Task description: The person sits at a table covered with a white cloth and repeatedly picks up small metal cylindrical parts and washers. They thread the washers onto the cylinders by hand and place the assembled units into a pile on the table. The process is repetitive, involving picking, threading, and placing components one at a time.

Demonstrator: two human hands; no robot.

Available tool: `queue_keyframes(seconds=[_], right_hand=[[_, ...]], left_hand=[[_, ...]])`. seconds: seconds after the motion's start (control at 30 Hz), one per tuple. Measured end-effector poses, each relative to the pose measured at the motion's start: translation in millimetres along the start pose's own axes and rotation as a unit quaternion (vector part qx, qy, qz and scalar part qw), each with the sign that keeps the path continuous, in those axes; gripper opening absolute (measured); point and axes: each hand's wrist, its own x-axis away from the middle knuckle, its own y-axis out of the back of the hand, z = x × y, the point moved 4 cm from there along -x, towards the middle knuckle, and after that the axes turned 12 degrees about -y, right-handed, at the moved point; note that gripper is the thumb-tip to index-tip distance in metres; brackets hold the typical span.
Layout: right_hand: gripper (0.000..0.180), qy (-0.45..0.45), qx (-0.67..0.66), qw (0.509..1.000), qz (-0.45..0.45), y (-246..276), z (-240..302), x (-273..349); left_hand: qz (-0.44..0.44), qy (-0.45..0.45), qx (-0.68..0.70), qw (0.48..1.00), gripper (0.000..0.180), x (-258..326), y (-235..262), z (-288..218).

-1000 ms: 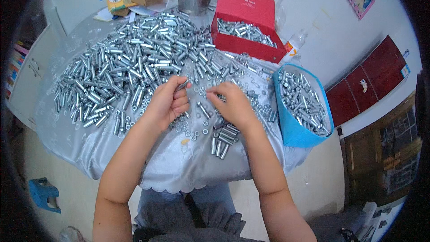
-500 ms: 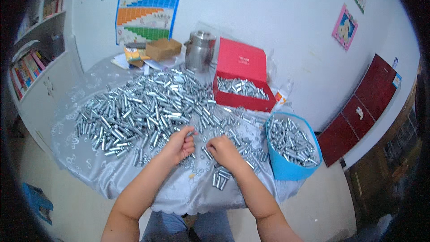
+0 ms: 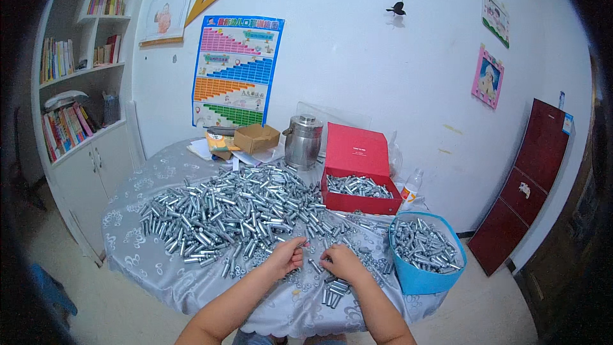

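Silvery sleeved bolts [image 3: 236, 207] sprawl left of frame centre, and down at lower centre the left hand [image 3: 287, 258] curls, the right hand [image 3: 343, 262] bends downward, whether either grips anything, I cannot tell!

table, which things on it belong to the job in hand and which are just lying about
Likely part of the job:
pile of metal fasteners
short cylinders beside the right hand
blue bin and red box, both holding similar metal parts

Apparently just lying about:
steel pot
cardboard box
clear bottle
papers
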Motion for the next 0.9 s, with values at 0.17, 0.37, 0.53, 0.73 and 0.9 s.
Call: queue_keyframes(seconds=[0.17, 0.37, 0.53, 0.73, 0.9], right_hand=[[0.024, -0.014, 0.031, 0.999, -0.025, 10.9, 13.5, 6.0], [0.018, 0.003, 0.049, 0.998, -0.038, 10.4, 6.4, 2.0], [0.016, -0.015, -0.150, 0.987, -0.049, 16.3, 19.5, -0.2], [0.020, -0.049, -0.395, 0.914, -0.075, 19.0, 10.7, -6.2], [0.021, -0.042, -0.492, 0.870, -0.001, 9.1, 18.1, -8.4]], left_hand=[[-0.013, -0.016, -0.003, 1.000, 0.021, -1.3, 7.9, -0.4], [0.007, -0.015, -0.023, 1.000, 0.020, -2.2, -10.1, -1.2], [0.004, -0.016, -0.035, 0.999, 0.020, -1.5, -3.0, 3.2], [0.010, -0.029, -0.067, 0.997, 0.022, 0.7, -12.7, -1.0], [0.010, -0.045, -0.093, 0.995, 0.020, 3.6, -10.9, -1.7]])
